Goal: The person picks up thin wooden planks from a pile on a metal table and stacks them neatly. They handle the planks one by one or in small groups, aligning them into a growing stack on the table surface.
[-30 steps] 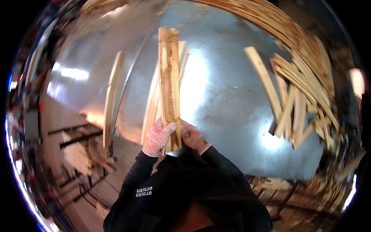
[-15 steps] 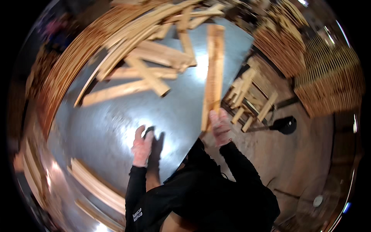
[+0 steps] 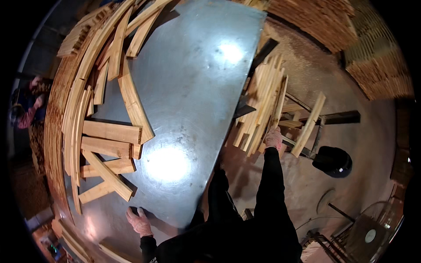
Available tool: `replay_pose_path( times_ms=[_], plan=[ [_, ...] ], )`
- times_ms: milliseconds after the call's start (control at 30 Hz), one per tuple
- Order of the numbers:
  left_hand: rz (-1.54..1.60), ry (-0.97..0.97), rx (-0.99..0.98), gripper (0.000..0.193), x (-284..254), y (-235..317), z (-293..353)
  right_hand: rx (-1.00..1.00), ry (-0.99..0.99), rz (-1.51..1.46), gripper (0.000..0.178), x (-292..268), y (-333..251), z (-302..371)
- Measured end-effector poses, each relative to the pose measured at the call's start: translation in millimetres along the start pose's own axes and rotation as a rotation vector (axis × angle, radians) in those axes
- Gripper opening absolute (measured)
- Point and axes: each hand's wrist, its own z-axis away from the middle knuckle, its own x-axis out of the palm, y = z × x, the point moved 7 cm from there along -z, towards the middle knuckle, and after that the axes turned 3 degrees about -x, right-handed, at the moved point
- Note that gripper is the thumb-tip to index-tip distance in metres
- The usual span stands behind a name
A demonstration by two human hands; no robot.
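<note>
My right hand (image 3: 273, 138), in a pale pinkish glove, reaches down past the table's right edge. It is closed on the near end of a narrow wooden board (image 3: 281, 101), which lies along the right side of a stack of similar boards (image 3: 261, 103). The fingertips are partly hidden by the hand. My left hand (image 3: 139, 222), gloved too, is at the near edge of the metal table (image 3: 193, 87), fingers apart and holding nothing that I can see. Just beyond it lies a crossed pile of boards (image 3: 112, 147).
A long stack of slats (image 3: 57, 131) lines the table's left side. One loose board (image 3: 309, 125) lies across a dark metal frame right of my right hand, near a black seat (image 3: 333, 161). Slat bundles (image 3: 381, 72) stand far right. Another person (image 3: 30, 103) is at far left.
My right hand has carried a board from above the table down to the stack on the right. My view has turned right, and my left hand now appears lower and further left.
</note>
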Motion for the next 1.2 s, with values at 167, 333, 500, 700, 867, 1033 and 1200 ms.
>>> replay_pose_path(
  times_ms=[167,333,500,700,867,1033,1200],
  plan=[
    [0.064,0.075,-0.063,0.037,-15.9,6.5,26.9,-0.377,-0.312,0.539,0.035,-24.4,-108.3,-5.1],
    [0.194,-0.082,-0.193,0.064,-8.5,27.7,6.0,-0.473,0.180,-0.347,0.043,-274.8,-313.4,77.6],
    [0.864,-0.154,-0.333,0.045,-3.0,-23.4,10.0,-1.321,-0.459,-0.815,0.055,-257.2,-553.2,273.2],
    [1.204,0.033,-0.277,0.036,3.1,-97.2,20.9,-2.031,0.073,0.352,0.117,-117.4,-863.3,512.4],
    [1.528,-0.001,-0.265,0.033,35.2,-156.6,31.5,-1.792,-0.509,0.536,0.104,-5.8,-946.7,554.6],
    [1.675,0.033,-0.074,0.042,16.5,-197.3,-20.6,-1.813,-0.879,0.857,0.072,-5.9,-848.2,628.8],
    [2.664,-0.485,-0.124,0.061,29.4,-171.8,-77.2,-2.225,-0.922,0.651,0.061,-7.0,-755.2,667.9]
  ],
)
